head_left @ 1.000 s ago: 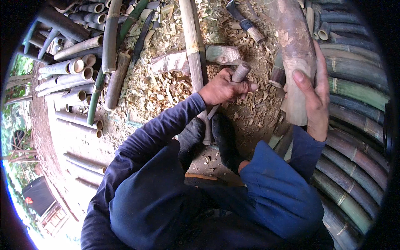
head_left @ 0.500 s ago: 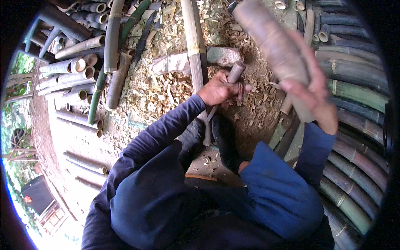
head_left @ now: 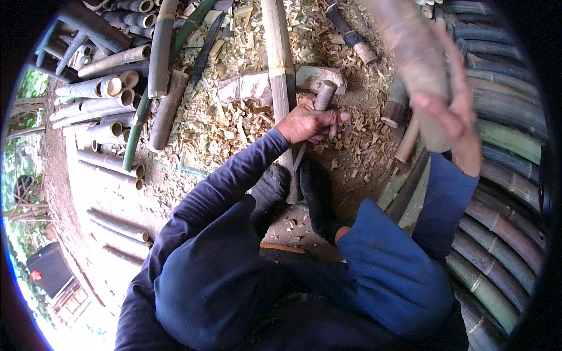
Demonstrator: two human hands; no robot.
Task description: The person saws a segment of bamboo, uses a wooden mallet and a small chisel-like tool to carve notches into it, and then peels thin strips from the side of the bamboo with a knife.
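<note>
My left hand [head_left: 301, 123] is closed round the wooden handle of a chisel [head_left: 326, 92], whose narrow blade comes out below the fist and slants down toward a bamboo pole [head_left: 281, 64]. Whether its edge touches the pole is hard to see. The pole lies lengthwise in front of me, across a pale wood block [head_left: 246, 88], its near end between my two dark-shod feet [head_left: 272, 187]. Raised at the right, my right hand [head_left: 459, 120] grips a thick wooden mallet [head_left: 413, 47], blurred by motion, its far end cut off by the top edge.
Wood chips [head_left: 211, 126] cover the ground around the block. A short knife with a wooden handle [head_left: 364, 51] lies beyond, near the mallet. Cut bamboo lengths [head_left: 111, 105] are piled at the left. Long bamboo poles [head_left: 503, 105] line the right side.
My right hand and the mallet have moved up and to the right, uncovering the knife on the ground. The left hand keeps the chisel in nearly the same place.
</note>
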